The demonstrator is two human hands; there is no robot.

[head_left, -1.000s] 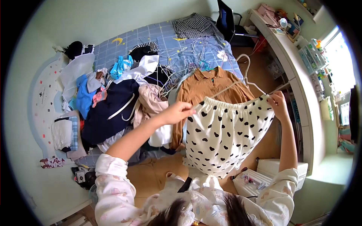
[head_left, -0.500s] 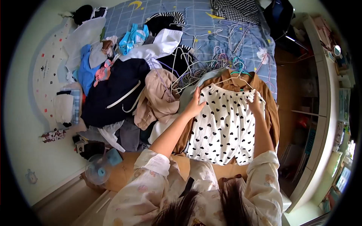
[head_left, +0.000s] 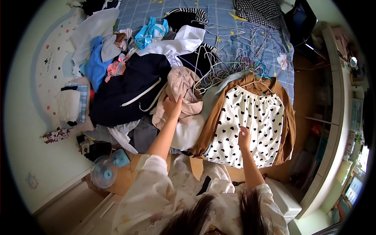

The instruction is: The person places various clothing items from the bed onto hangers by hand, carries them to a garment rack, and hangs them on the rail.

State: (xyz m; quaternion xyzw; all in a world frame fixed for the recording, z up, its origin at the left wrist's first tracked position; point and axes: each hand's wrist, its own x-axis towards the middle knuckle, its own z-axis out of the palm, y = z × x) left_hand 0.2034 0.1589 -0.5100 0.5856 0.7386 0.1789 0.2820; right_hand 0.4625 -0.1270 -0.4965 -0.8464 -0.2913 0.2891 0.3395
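White shorts with black hearts [head_left: 262, 117] lie flat on a white hanger [head_left: 255, 83], on top of a brown long-sleeved shirt [head_left: 288, 135]. Just over the front of the shorts is my right hand [head_left: 245, 137], fingers loosely bent, nothing in it. My left hand [head_left: 172, 107] is at a crumpled beige garment [head_left: 186, 84], thumb and fingers apart; whether it touches the cloth is hard to tell. Beside that garment lies a navy hooded top [head_left: 129, 86] with white drawstrings. A white garment [head_left: 188, 133] shows below the beige one.
Many tangled wire hangers [head_left: 231, 58] are spread on the blue checked bedding [head_left: 223, 11]. Further left are a blue garment [head_left: 96, 64] and a bright blue striped piece [head_left: 150, 33]. A clear round fan [head_left: 103, 172] stands near the bed's front edge; shelving [head_left: 333, 117] runs along the right.
Both hands have let go of the shorts' waistband. My left hand has moved left to the beige garment, and my right hand has drawn back toward me. The view has shifted slightly.
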